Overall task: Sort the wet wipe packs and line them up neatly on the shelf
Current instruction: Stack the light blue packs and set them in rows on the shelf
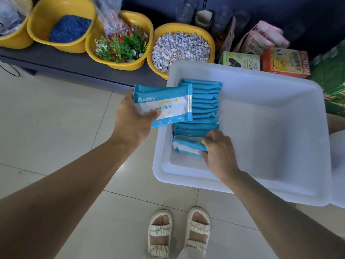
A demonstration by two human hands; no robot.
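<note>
Behind, on a low dark shelf [78,62]: yellow plastic basins [61,23] of blue granules, fake greenery, grey pebbles [179,47]; cardboard snack boxes [283,61] to the right. Smooth white plastic tub [280,116] on pale tiled floor [56,128], holding a row of soft blue wet wipe packs [205,101] on edge. Left hand [134,118] fingers clamped on one flat pack [164,103] above the tub rim; right hand [218,150] fingers pinching the nearest pack [186,146] in the row

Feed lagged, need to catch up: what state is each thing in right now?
Blue-and-white wet wipe pack: lifted, held in left hand.
Row of blue packs: standing on edge in white plastic bin.
Nearest pack: tilted, gripped by right hand.
</note>
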